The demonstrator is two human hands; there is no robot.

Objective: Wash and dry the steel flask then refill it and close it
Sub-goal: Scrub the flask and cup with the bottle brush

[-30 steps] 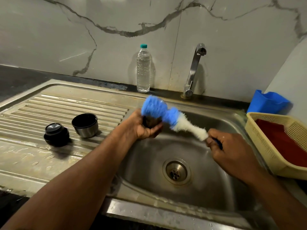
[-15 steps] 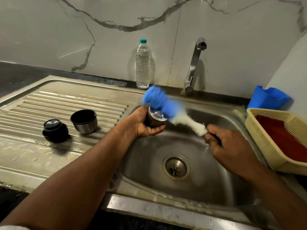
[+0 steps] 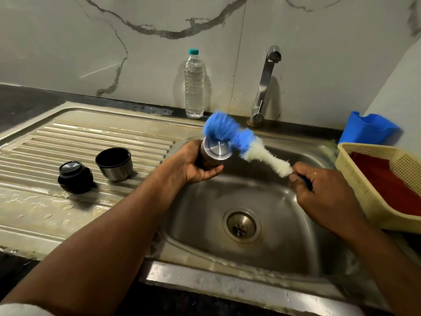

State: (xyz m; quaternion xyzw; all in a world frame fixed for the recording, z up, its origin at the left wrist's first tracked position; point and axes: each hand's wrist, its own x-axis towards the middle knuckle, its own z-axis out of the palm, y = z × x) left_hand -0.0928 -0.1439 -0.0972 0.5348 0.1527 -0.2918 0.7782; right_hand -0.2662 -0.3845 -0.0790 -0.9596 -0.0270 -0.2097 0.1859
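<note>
My left hand (image 3: 193, 164) grips the steel flask (image 3: 214, 153) over the sink basin (image 3: 268, 195), with its flat steel bottom turned up toward me. My right hand (image 3: 319, 195) holds the handle of a bottle brush (image 3: 241, 142). The brush's blue bristle head lies against the far rim of the flask's bottom, and its white bristles run back to my right hand. The flask's black stopper (image 3: 74, 176) and its steel cup lid (image 3: 115, 164) stand on the wet draining board at the left.
A clear plastic water bottle (image 3: 194, 85) stands at the wall behind the sink, with the tap (image 3: 265, 85) to its right. A yellow basket (image 3: 369, 201) holding a red cloth sits at the right edge, and a blue container (image 3: 369, 131) is behind it.
The flask has tipped so its steel bottom now shows. The brush head has shifted from covering the flask to lying against the bottom's far rim.
</note>
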